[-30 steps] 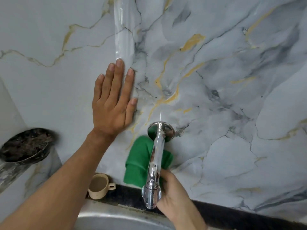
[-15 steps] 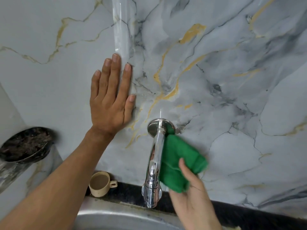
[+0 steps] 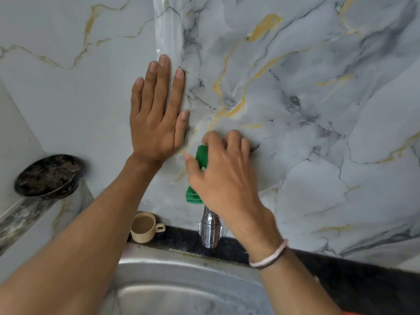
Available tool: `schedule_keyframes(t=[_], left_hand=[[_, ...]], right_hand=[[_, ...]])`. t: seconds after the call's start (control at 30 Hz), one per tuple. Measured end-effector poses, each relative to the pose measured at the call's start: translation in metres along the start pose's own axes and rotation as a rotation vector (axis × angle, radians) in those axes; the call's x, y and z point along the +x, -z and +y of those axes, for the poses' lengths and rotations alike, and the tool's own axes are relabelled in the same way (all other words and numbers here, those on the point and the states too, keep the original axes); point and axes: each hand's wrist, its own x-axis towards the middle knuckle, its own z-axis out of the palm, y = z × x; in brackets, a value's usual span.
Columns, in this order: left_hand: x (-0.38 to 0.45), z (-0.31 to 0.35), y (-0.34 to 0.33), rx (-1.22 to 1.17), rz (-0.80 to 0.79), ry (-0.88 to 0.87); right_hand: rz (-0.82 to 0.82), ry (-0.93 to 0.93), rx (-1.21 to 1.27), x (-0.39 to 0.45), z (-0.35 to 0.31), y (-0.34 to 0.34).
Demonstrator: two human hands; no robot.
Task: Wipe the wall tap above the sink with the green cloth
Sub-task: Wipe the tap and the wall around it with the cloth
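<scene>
Right hand (image 3: 223, 176) grips the green cloth (image 3: 201, 155) around the tap (image 3: 210, 228); tap axis runs down-frame toward the sink (image 3: 181, 292). Left hand (image 3: 156, 119) lies open, flat on the wall (image 3: 318, 110).

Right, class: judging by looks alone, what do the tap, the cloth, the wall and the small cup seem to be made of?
Tap: polished, chrome-like metal, with mirror reflections.
Green cloth: soft, fuzzy fabric, maybe microfibre; it bunches under the right hand.
Wall: glossy marble-look panel or tile, grey and gold veins; real stone is unclear.
Cup: matte beige, ceramic or plastic.
</scene>
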Motion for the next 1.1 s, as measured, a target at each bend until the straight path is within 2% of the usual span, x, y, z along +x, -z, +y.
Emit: schedule_keyframes(t=[0.1,0.27,0.47,0.57,0.63,0.67,0.8,0.87,0.93,1.0,1.1], left_hand=[[0.001,-0.001,-0.001,-0.007,0.002,0.001],[0.001,0.0,-0.003,-0.022,0.008,0.015],[0.002,0.0,-0.004,-0.035,0.01,0.013],[0.001,-0.001,-0.003,-0.03,0.0,0.018],[0.002,0.0,-0.002,-0.015,0.0,0.015],[0.002,0.0,-0.002,-0.014,0.0,0.01],[0.0,0.0,-0.004,-0.01,0.006,-0.001],[-0.001,-0.001,-0.005,-0.007,0.01,0.009],[-0.001,-0.002,-0.006,-0.001,0.013,0.016],[-0.001,-0.002,-0.004,-0.001,0.002,0.017],[-0.002,-0.001,-0.002,-0.006,-0.01,0.012]], right_hand=[[0.1,-0.028,0.028,-0.018,-0.003,-0.022],[0.265,0.042,0.102,-0.053,0.002,-0.041],[0.443,0.329,0.067,-0.104,0.023,-0.081],[0.432,0.424,0.217,-0.123,0.039,-0.092],[0.359,0.372,0.526,-0.141,0.049,-0.094],[0.309,0.261,0.755,-0.149,0.051,-0.094],[0.112,-0.526,1.874,-0.138,0.062,-0.084],[-0.173,-0.775,2.083,-0.103,0.071,-0.078],[-0.471,-0.773,2.112,-0.064,0.075,-0.07],[-0.74,-0.586,2.138,-0.031,0.07,-0.064],[-0.921,-0.462,2.18,-0.009,0.06,-0.064]])
